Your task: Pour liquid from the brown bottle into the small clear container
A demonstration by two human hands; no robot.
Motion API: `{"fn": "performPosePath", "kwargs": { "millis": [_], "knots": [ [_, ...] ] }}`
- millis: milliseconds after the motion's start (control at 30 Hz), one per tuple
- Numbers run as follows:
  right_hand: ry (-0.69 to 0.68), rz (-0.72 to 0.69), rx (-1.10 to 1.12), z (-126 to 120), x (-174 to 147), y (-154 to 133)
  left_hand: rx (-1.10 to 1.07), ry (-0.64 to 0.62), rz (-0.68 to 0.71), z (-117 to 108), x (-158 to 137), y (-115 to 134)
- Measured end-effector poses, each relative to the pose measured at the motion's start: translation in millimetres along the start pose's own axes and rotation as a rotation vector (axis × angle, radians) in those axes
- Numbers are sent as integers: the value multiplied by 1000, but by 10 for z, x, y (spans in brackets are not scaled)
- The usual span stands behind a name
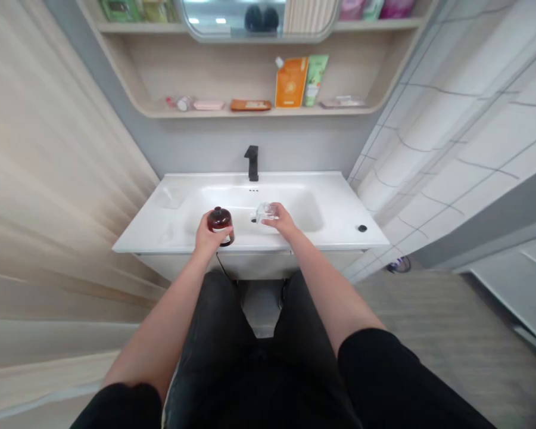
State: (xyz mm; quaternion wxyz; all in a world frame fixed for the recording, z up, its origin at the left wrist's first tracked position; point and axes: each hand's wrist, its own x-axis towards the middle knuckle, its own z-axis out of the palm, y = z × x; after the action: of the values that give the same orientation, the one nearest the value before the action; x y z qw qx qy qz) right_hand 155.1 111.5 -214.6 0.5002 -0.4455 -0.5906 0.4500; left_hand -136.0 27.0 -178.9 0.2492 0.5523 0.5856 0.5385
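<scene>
A dark brown bottle [220, 219] with a pale label is in my left hand [209, 238], whose fingers wrap round its side. It is held over the front edge of the white sink [312, 211]. Over the middle of the basin, my right hand [282, 219] is closed on a small clear cup [265, 213]. The cup looks tilted; whether anything is in it I cannot tell. A small gap separates the bottle from the cup. On the countertop far to the right lies a small round black cap [362, 228].
A black faucet [252, 162] rises behind the basin. Above it, a wall shelf [183, 113] carries an orange pouch [291, 83], a green tube [315, 80] and several small items. A beige curtain [49, 167] hangs at the left; a tiled wall [429, 119] stands right.
</scene>
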Motion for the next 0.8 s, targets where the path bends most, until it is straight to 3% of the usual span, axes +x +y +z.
{"fn": "performPosePath", "kwargs": {
  "millis": [233,500,667,800],
  "knots": [
    [48,-16,18,21,48,34,124,-37,70,-43,230,34],
    [4,62,-140,6,105,104,186,-14,32,384,837,-62],
    [0,167,-165,-18,203,144,171,-101,40,562,916,-230],
    [4,137,-212,-66,319,148,168,-149,90,595,929,-324]
  ]
}}
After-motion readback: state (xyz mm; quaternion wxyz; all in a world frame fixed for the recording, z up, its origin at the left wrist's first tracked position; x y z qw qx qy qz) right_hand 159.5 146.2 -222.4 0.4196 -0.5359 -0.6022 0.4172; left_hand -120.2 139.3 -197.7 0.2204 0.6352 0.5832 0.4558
